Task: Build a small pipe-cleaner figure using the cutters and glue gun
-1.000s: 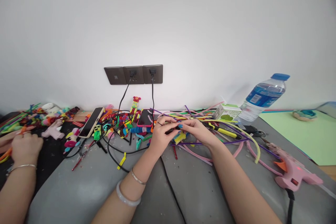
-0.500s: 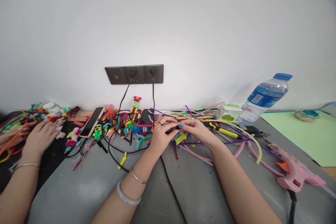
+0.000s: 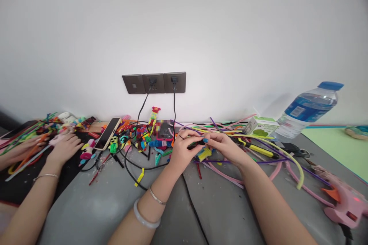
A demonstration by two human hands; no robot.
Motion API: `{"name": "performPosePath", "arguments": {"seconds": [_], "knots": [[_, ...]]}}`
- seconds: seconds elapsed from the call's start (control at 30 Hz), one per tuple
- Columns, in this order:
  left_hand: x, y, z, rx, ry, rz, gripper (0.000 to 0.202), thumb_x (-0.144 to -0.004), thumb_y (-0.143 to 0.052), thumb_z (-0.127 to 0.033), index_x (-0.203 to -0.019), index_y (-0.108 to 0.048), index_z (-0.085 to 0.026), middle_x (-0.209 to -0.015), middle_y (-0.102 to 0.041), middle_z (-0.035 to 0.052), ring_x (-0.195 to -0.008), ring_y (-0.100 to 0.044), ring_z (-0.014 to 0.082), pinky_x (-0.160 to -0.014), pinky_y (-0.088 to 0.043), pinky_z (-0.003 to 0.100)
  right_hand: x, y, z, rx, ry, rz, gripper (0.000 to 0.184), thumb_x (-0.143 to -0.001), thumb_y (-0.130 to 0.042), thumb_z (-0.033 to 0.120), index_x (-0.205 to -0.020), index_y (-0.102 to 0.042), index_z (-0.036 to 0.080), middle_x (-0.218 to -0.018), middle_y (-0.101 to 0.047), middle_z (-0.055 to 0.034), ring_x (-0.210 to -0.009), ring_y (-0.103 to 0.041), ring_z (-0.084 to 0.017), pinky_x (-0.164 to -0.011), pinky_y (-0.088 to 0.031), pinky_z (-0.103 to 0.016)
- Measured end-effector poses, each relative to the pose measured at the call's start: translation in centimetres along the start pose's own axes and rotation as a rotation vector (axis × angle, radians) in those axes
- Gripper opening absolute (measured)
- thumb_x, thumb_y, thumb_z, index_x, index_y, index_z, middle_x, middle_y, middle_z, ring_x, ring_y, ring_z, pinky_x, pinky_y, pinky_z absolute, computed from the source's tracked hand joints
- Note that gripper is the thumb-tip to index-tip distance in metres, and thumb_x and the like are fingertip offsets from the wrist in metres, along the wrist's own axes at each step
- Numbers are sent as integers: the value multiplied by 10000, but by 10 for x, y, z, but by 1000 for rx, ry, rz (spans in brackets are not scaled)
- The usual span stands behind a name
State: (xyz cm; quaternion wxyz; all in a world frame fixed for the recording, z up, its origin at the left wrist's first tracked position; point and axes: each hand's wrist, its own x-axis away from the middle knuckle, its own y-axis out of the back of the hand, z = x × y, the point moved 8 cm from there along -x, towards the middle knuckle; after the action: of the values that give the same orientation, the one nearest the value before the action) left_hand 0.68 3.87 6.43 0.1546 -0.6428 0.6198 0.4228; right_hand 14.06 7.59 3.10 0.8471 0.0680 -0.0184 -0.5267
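Close together over the cluttered middle of the table, my left hand [image 3: 186, 147] and my right hand [image 3: 223, 146] both pinch a small dark piece [image 3: 196, 145]. It looks black, but fingers cover most of it, so its kind is unclear. My left fingers curl around its near end; the right thumb and forefinger, with blue nails, press at its right end. Just below my right fingers lies a yellow bundle [image 3: 204, 154]. Pink and purple pipe cleaners [image 3: 222, 172] stretch beneath and to the right of my hands.
Several fuzzy figures [image 3: 114, 144] and a phone [image 3: 108, 134] lie left, beside a co-worker's hands [image 3: 64, 148]. A black cable [image 3: 191, 203] crosses the table. Right are a yellow cutter [image 3: 260, 150], small box [image 3: 262, 127], tilted water bottle [image 3: 309, 109] and pink glue gun [image 3: 346, 208].
The whole view has turned slightly left, so things sit further right. My hands keep the same pinch on the dark piece. The co-worker's hands remain among the pipe cleaners at left.
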Motion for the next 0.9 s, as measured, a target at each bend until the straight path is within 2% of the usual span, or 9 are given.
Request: {"name": "performPosePath", "arguments": {"seconds": [0.13,0.37,0.47,0.67,0.9], "knots": [[0,0,1,14,8,-1,135,-810,-711,-204,-942,-732,-225,-954,-670,52,-931,-626,196,-852,-518,387,0,1,1,1,25,-26,458,-746,-679,622,-653,-605,180,-745,-543,-18,-655,-459,-137,-609,-396,-264],[-1,2,0,39,9,-4,163,-832,-687,-225,-988,-731,-236,-962,-661,58,-950,-623,204,-857,-524,400,-1,2,-2,-9,18,-38,430,-758,-677,625,-800,-672,197,-788,-595,-30,-682,-499,-152,-629,-422,-276],[-1,1,-1,32,0,-1,180,-831,-686,-213,-1001,-732,-249,-971,-661,54,-959,-620,207,-862,-520,403,-1,-1,-3,-1,-3,-5,443,-741,-684,632,-823,-711,197,-842,-638,-54,-728,-533,-175,-658,-435,-292],[0,-1,-2,6,-21,24,200,-832,-684,-188,-1012,-729,-262,-983,-658,47,-959,-619,196,-867,-515,388,-1,-4,-3,-46,-13,28,389,-725,-726,575,-701,-688,189,-761,-628,-29,-723,-540,-169,-674,-424,-288],[-2,-3,-9,10,-109,41,238,-824,-689,-170,-1036,-728,-270,-980,-658,46,-960,-614,196,-832,-517,377,-2,-4,-14,-162,-45,101,328,-732,-760,495,-740,-686,175,-734,-617,-13,-692,-511,-140,-675,-409,-274]]}}
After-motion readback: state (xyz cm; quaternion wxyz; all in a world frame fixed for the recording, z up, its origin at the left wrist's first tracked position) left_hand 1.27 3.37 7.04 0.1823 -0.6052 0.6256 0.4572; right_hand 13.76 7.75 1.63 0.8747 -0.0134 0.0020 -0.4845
